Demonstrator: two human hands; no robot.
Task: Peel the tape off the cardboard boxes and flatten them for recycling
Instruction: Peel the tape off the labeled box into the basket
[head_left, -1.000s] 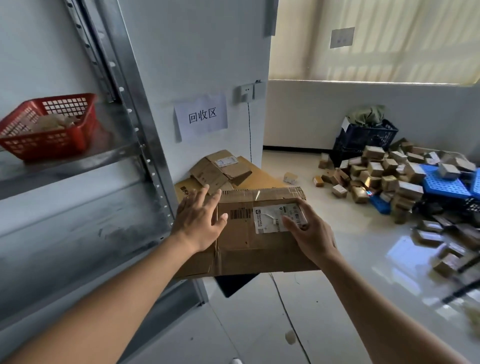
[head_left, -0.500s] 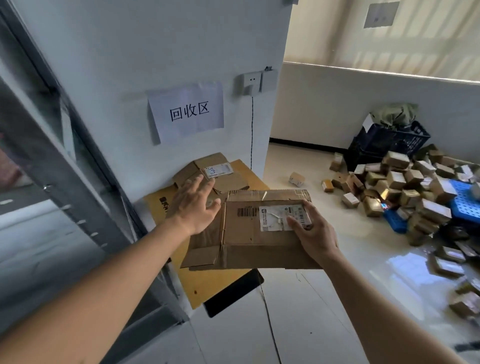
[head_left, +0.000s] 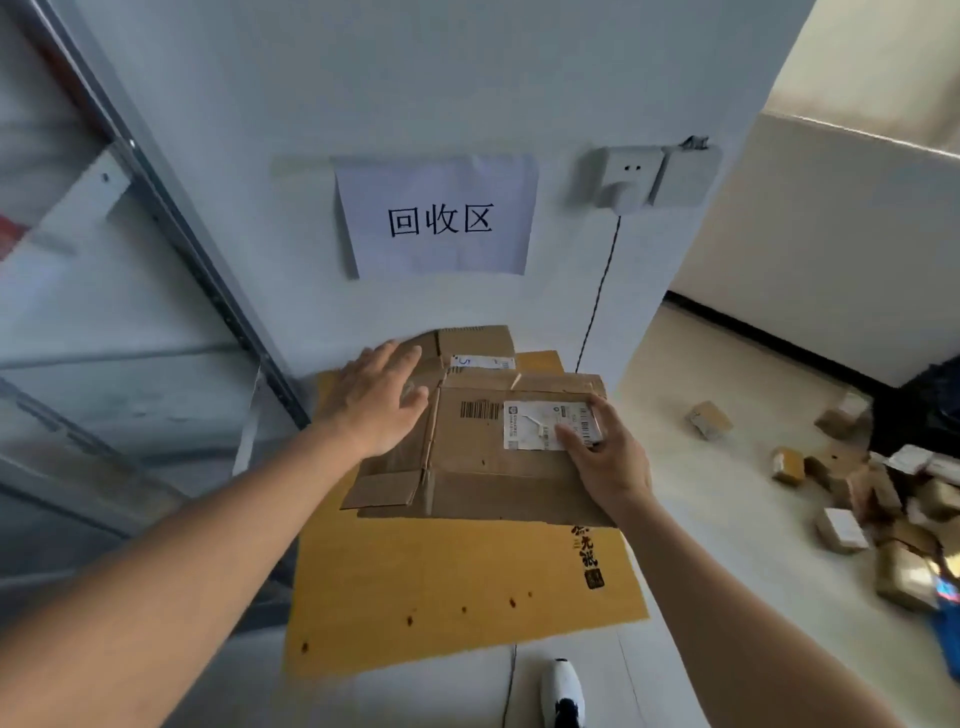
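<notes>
A flattened brown cardboard box (head_left: 483, 483) with a barcode and a white shipping label lies low over a large yellow cardboard sheet (head_left: 457, 587) on the floor by the wall. My right hand (head_left: 605, 452) grips its right edge, thumb on the label. My left hand (head_left: 379, 400) hovers flat with fingers spread over the box's left flap. Behind it another flattened brown box (head_left: 475, 345) leans at the wall.
A paper sign (head_left: 436, 218) hangs on the white wall beside a socket (head_left: 623, 179) with a cable. A metal shelf frame (head_left: 171, 223) stands at the left. Several small boxes (head_left: 841, 499) litter the floor at the right. A shoe (head_left: 563, 691) shows at the bottom.
I have stepped closer to the wall and the flattened box has come down over the yellow sheet. My left hand has lifted off the box's left side and opened flat.
</notes>
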